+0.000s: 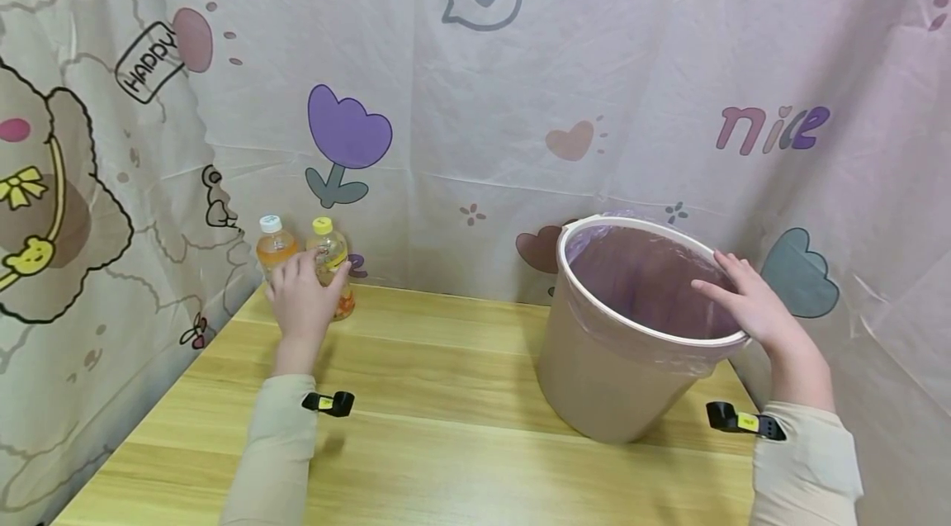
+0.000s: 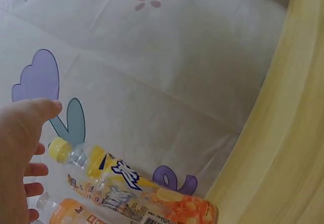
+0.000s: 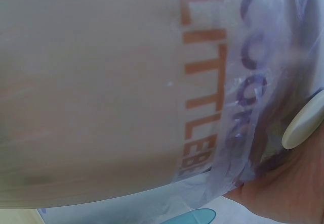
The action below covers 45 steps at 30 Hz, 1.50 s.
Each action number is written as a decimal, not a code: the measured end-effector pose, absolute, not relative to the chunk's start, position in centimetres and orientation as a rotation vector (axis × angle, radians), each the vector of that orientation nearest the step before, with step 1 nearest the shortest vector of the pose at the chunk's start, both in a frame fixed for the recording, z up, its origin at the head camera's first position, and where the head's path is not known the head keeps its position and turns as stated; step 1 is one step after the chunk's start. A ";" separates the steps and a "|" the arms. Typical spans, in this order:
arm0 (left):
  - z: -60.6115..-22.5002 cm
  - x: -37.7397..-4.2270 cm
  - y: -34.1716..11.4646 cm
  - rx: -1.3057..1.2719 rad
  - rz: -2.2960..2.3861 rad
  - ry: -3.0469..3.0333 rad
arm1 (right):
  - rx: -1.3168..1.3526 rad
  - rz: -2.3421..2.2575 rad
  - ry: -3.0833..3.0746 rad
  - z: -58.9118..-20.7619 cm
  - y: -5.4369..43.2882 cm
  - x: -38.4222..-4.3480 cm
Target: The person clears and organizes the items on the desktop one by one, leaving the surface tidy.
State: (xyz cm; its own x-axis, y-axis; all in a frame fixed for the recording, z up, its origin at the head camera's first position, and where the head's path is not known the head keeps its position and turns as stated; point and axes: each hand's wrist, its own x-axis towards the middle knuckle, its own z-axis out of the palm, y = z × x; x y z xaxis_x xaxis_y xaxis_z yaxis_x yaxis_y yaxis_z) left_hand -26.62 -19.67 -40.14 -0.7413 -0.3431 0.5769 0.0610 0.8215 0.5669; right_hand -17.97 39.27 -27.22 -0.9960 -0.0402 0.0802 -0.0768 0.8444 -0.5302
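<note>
My left hand [image 1: 303, 295] reaches toward two plastic bottles at the back left of the table, its fingers spread and nothing held between them. One is a yellow-capped bottle [image 2: 124, 183] with a yellow label and orange fruit printed near its base. Beside it stands a white-capped bottle [image 1: 276, 245] with an orange label, partly hidden by the hand. At the right, a beige trash bin [image 1: 617, 386] stands upright, lined with a clear purplish bag [image 3: 248, 82]. My right hand [image 1: 758, 307] rests over the right side of its white rim [image 1: 631, 326], fingers extended over the opening.
Everything stands on a light wooden table [image 1: 423, 427], with a printed cloth [image 1: 475, 97] hanging behind it and along its left side. The bin takes up the table's right part, near the right edge. A stretch of tabletop separates it from the bottles.
</note>
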 end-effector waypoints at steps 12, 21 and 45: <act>-39.5 -28.9 -21.2 0.322 -0.629 -2.407 | 0.081 0.850 -2.962 -27.0 39.1 -18.1; -39.4 -30.2 -21.6 0.313 -0.549 -2.504 | 0.077 0.842 -2.960 -27.3 39.2 -18.1; -39.6 -32.1 -21.4 0.402 -0.514 -2.532 | 0.081 0.853 -2.954 -27.1 39.2 -18.0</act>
State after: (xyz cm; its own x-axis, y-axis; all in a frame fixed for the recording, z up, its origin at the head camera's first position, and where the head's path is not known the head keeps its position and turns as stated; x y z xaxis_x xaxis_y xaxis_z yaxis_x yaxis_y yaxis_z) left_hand -32.07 -21.37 -39.58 -0.8200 -0.3768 0.4308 -0.1790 0.8838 0.4323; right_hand -18.03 39.17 -27.13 -0.9965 -0.0320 0.0777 -0.0685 0.8450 -0.5303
